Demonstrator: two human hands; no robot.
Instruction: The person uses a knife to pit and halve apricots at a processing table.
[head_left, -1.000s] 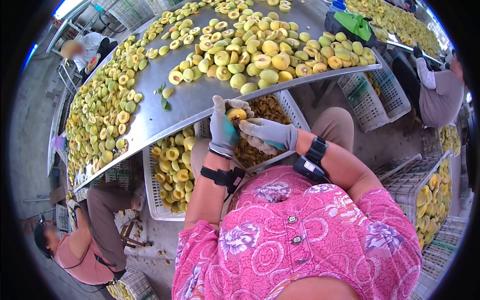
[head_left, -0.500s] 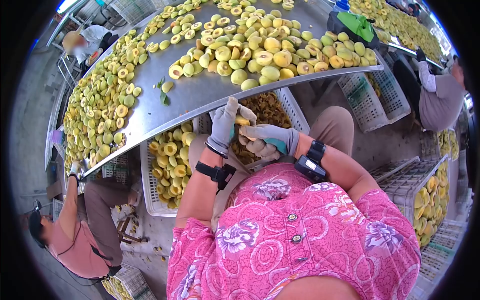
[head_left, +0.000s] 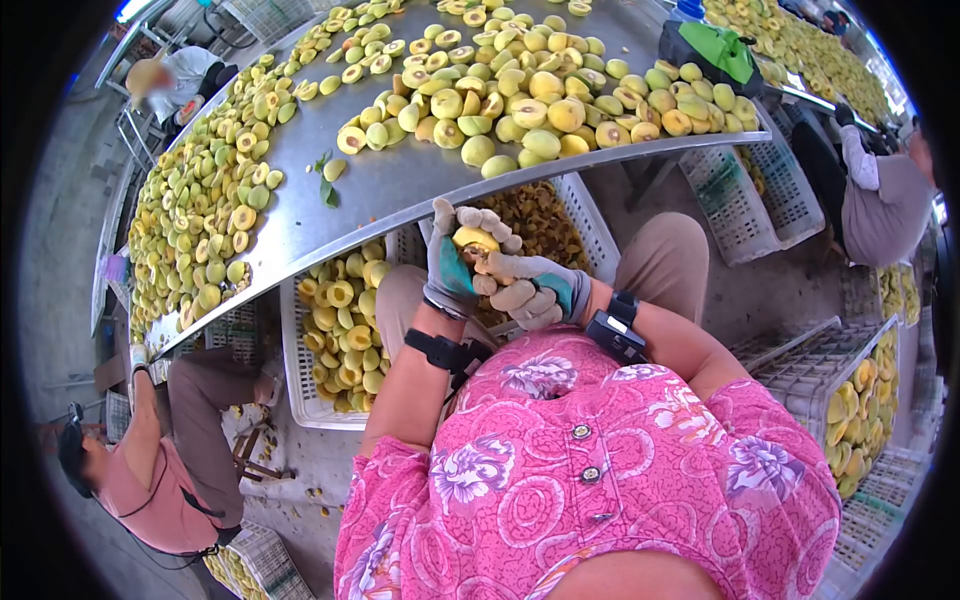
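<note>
My left hand, in a grey and teal glove, is closed around a yellow apricot-like fruit half with a brown centre, cut side partly facing up. My right hand, gloved alike, has its fingers curled and meets the fruit's lower edge. Whatever it grips is hidden by the fingers. Both hands are above a white crate of brown pits or scraps. Beside it, to the left, a white crate holds yellow-green fruit halves.
A metal table carries heaps of cut fruit and a few leaves. A dark bag with green cloth lies at its right. Co-workers sit at left and right. Stacked crates stand at right.
My left hand has turned, showing its teal palm and more of the fruit half. My right hand stays close against the fruit, its fingers slightly shifted.
</note>
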